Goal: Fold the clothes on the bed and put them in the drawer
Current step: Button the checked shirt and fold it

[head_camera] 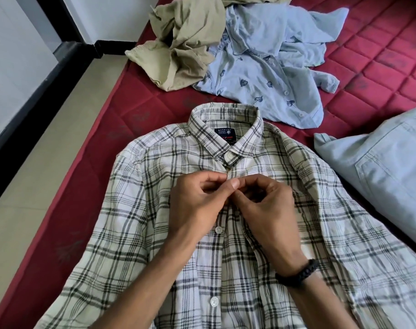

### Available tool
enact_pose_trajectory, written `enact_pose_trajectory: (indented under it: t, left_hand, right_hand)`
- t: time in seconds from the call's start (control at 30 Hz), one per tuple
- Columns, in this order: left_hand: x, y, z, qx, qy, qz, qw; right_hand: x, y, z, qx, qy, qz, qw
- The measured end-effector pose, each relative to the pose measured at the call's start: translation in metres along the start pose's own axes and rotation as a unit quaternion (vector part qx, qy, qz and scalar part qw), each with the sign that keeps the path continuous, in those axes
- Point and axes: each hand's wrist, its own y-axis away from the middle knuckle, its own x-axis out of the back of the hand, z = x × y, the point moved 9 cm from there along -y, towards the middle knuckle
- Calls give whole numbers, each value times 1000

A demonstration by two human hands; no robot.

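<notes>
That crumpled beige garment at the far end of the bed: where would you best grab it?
Probably the beige garment is best pinched at its raised, bunched middle, coming from above. It lies in a heap with tall folds there, while its right edge overlaps the light blue leaf-print shirt.

A bedroom in someone's home. A bed [380, 43] with a quilted red mattress carries loose shirts [261, 74] and trousers, beside a tiled floor [48, 162] and plain white wall [12, 55].
</notes>
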Motion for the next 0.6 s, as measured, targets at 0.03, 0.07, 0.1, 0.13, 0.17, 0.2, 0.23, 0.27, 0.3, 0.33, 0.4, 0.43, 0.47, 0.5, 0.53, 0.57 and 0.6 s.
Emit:
enact_pose_trajectory:
  t: [0.03,0.07,0.1,0.13,0.17,0.2,0.23,0.27,0.3,0.33,0.4,0.43,0.47,0.5,0.53,0.57,0.6]
  left_hand:
    - [2,1,-2,-3,9,12,1000]
    - [2,1,-2,-8,16,19,1000]
    - [2,2,-2,-16,16,25,999]
    - [3,3,-1,-26,15,31,999]
    - [4,4,0,-34,15,38,999]
    - [4,4,2,-41,19,45,998]
    - [4,4,3,-46,22,49,997]
    - [3,4,3,-48,25,52,997]
    - [3,3,2,-49,27,54,997]
    - [3,2,2,-53,28,56,997]
    - [4,0,2,-65,30,58,996]
    - [4,0,3,-73,27,57,995]
    - [4,-1,4,-83,20,53,995]
    - [2,-1,7,-94,9,48,994]
    - [1,0,9,-106,-2,40,994]
    - [-1,0,12,-118,-13,32,992]
    - [-2,0,13,-129,-23,25,991]
  right_hand:
    - [-1,0,0,-2,1,-2,1000]
    - [-1,-1,1,-10,-5,-5,1000]
    - [-1,-2,3,-21,-14,-10,1000]
    - [0,-4,4,-29,-18,-16,999]
    - [0,-5,4,-33,-14,-22,999]
    - [1,-5,4,-34,-4,-25,999]
    - [2,-6,3,-33,4,-26,999]
    - [3,-5,2,-32,7,-23,999]
    - [4,-5,2,-33,6,-21,999]
    - [4,-5,1,-34,5,-18,999]
    - [5,-6,2,-36,0,-14,999]
    - [6,-7,3,-39,-6,-11,999]
    - [7,-8,4,-43,-12,-7,999]
    - [8,-9,6,-46,-13,-4,999]
    - [7,-9,7,-45,-6,-2,999]
    - [7,-10,6,-36,10,-2,999]
    - [5,-9,5,-20,32,-5,999]
